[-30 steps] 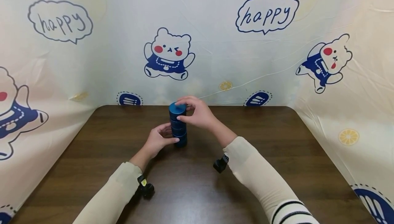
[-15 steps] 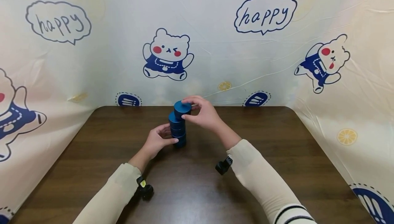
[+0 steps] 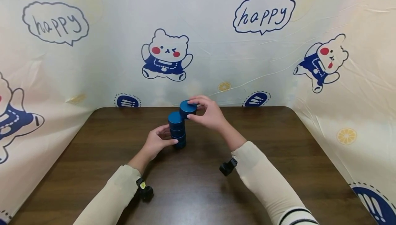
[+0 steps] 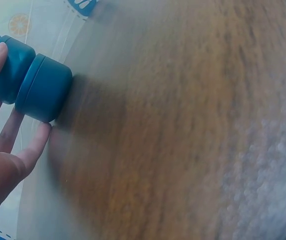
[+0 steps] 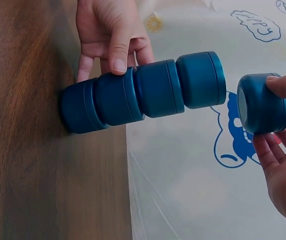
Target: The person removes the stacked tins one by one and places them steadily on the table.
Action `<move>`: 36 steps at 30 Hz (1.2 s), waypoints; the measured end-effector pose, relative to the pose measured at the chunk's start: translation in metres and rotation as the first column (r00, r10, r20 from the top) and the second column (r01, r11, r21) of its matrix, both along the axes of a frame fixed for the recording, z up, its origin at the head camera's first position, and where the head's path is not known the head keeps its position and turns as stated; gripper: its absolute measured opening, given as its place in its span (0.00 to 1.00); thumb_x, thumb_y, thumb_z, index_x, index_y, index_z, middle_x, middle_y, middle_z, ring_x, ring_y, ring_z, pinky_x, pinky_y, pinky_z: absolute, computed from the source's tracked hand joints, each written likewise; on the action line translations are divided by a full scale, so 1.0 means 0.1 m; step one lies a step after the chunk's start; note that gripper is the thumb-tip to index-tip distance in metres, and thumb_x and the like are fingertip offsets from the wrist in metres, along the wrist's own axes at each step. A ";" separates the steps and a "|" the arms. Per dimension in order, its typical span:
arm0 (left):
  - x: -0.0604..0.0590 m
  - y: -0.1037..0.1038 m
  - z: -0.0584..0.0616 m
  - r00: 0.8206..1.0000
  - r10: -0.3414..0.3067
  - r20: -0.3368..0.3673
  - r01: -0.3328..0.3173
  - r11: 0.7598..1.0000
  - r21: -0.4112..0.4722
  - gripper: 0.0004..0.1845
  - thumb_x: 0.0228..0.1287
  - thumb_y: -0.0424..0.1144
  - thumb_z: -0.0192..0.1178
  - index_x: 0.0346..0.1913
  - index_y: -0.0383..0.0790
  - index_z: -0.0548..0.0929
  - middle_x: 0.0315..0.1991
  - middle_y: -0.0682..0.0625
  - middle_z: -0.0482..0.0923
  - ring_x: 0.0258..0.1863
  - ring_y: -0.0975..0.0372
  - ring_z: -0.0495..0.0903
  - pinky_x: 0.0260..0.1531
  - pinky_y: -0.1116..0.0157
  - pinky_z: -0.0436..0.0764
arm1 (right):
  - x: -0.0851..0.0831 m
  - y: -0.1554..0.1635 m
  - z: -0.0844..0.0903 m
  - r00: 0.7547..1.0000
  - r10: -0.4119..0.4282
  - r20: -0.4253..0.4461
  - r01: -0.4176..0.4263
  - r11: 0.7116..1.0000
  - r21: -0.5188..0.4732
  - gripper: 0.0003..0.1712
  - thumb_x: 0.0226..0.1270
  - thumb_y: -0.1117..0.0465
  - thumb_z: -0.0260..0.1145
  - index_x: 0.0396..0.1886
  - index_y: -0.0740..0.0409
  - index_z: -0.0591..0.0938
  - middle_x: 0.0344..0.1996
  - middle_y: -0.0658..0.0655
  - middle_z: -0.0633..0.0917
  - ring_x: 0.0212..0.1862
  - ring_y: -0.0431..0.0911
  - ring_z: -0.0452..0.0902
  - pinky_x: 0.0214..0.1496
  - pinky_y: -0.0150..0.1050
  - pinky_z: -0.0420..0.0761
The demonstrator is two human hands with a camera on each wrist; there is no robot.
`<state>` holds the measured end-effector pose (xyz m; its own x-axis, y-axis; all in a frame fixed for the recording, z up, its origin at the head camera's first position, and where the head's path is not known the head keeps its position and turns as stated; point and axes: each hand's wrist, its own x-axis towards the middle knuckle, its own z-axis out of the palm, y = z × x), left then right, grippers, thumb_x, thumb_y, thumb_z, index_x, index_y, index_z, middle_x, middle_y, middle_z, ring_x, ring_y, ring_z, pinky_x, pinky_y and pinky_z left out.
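One blue puck [image 3: 188, 108] was pinched in the right hand [image 3: 209, 115], lifted just clear of the stack [image 3: 177, 130]; the stack (three pucks left standing on the table [image 3: 278, 149]) was steadied near its base by the left hand's [image 3: 156, 142] curled fingers.
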<state>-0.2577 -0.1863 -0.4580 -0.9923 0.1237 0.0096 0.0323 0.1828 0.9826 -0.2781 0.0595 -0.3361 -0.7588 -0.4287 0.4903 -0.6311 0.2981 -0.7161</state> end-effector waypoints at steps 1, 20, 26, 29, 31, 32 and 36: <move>0.00 0.00 0.00 1.000 0.001 -0.002 -0.001 1.000 -0.001 0.39 0.48 0.40 0.77 0.65 0.41 0.73 0.61 0.42 0.76 0.61 0.48 0.73 0.62 0.46 0.70 | 0.00 0.01 0.00 1.000 0.002 -0.002 -0.002 1.000 -0.002 0.21 0.58 0.62 0.75 0.52 0.59 0.83 0.57 0.54 0.79 0.56 0.46 0.75 0.54 0.40 0.80; 0.02 -0.01 0.00 0.999 -0.004 -0.037 0.004 1.000 0.022 0.38 0.47 0.38 0.78 0.64 0.39 0.75 0.59 0.41 0.77 0.59 0.49 0.75 0.61 0.49 0.71 | -0.02 0.14 -0.15 1.000 -0.003 -0.009 0.002 0.999 -0.041 0.21 0.56 0.65 0.75 0.51 0.62 0.84 0.56 0.56 0.79 0.56 0.48 0.75 0.55 0.47 0.80; 0.02 -0.01 0.00 0.999 -0.001 -0.033 0.002 0.999 0.033 0.37 0.47 0.36 0.78 0.63 0.38 0.75 0.59 0.41 0.78 0.58 0.49 0.76 0.60 0.49 0.72 | -0.02 0.17 -0.20 1.000 -0.010 -0.019 0.010 0.999 -0.032 0.21 0.56 0.65 0.76 0.51 0.63 0.83 0.57 0.58 0.79 0.56 0.50 0.75 0.54 0.48 0.80; 0.01 -0.01 -0.01 1.000 -0.002 -0.029 0.002 0.999 0.033 0.38 0.47 0.36 0.78 0.63 0.38 0.75 0.59 0.41 0.78 0.58 0.49 0.76 0.60 0.49 0.72 | -0.02 0.19 -0.23 1.000 -0.021 -0.012 0.020 1.000 -0.024 0.22 0.56 0.65 0.76 0.51 0.63 0.83 0.57 0.59 0.79 0.55 0.51 0.75 0.54 0.50 0.80; 0.01 -0.01 -0.01 1.000 -0.002 -0.024 0.003 0.999 0.033 0.38 0.47 0.36 0.78 0.63 0.39 0.75 0.59 0.41 0.77 0.58 0.50 0.75 0.60 0.49 0.72 | -0.02 0.20 -0.26 1.000 -0.027 -0.007 0.027 0.999 -0.018 0.22 0.56 0.66 0.76 0.51 0.63 0.83 0.57 0.58 0.78 0.55 0.51 0.76 0.55 0.51 0.80; 0.01 -0.01 -0.01 1.000 -0.002 -0.021 0.003 0.999 0.034 0.37 0.47 0.36 0.78 0.63 0.39 0.75 0.59 0.41 0.77 0.59 0.50 0.75 0.60 0.49 0.72 | -0.02 0.21 -0.27 1.000 -0.030 -0.006 0.030 0.999 -0.015 0.22 0.56 0.66 0.76 0.51 0.63 0.83 0.57 0.58 0.78 0.55 0.51 0.76 0.55 0.51 0.80; 0.01 -0.01 -0.01 1.000 0.000 -0.015 0.000 1.000 0.031 0.38 0.48 0.35 0.77 0.64 0.39 0.74 0.60 0.41 0.77 0.59 0.49 0.75 0.60 0.49 0.72 | -0.03 0.23 -0.31 0.999 -0.038 0.003 0.038 0.999 -0.009 0.22 0.55 0.67 0.76 0.52 0.63 0.83 0.57 0.59 0.78 0.55 0.52 0.76 0.55 0.50 0.79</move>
<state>-0.2568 -0.1872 -0.4591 -0.9920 0.1231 0.0280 0.0467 0.1520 0.9873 -0.2806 0.0822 -0.3674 -0.7755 -0.3952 0.4923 -0.6179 0.3151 -0.7204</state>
